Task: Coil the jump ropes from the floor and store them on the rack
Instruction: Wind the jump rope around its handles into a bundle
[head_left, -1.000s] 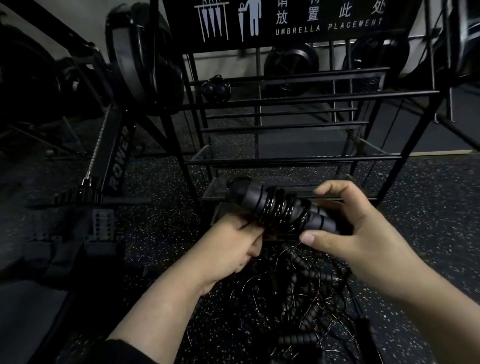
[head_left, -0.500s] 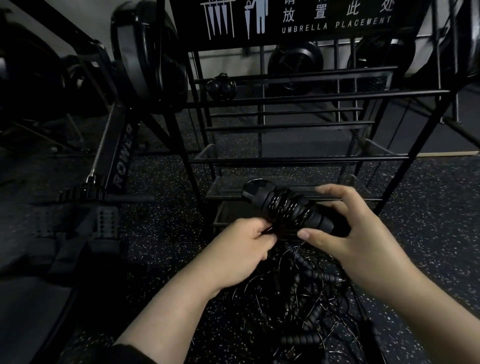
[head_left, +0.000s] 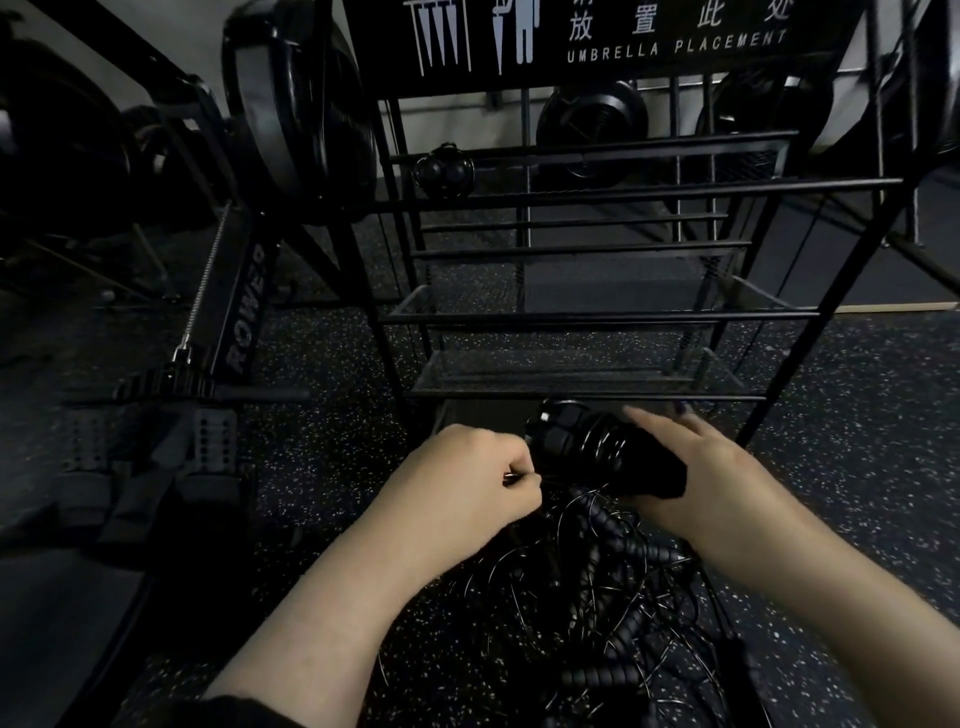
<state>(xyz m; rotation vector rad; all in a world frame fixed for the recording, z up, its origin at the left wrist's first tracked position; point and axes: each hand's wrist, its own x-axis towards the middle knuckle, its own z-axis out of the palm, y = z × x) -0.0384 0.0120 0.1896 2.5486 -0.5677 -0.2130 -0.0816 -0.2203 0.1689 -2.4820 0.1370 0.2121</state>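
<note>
Hands meet just in front of the rack (head_left: 597, 387): the right hand (head_left: 696, 467) wraps the bundled jump rope handles (head_left: 587, 441), fingers curled over the top (blurred at the tips), while the left hand (head_left: 467, 478) is fisted, pinching a thin cord (head_left: 511, 477) against the bundle's left end. Below and between the 2 wrists, a tangle of loose ropes (head_left: 597, 597) lies on the speckled floor (head_left: 322, 364).
</note>
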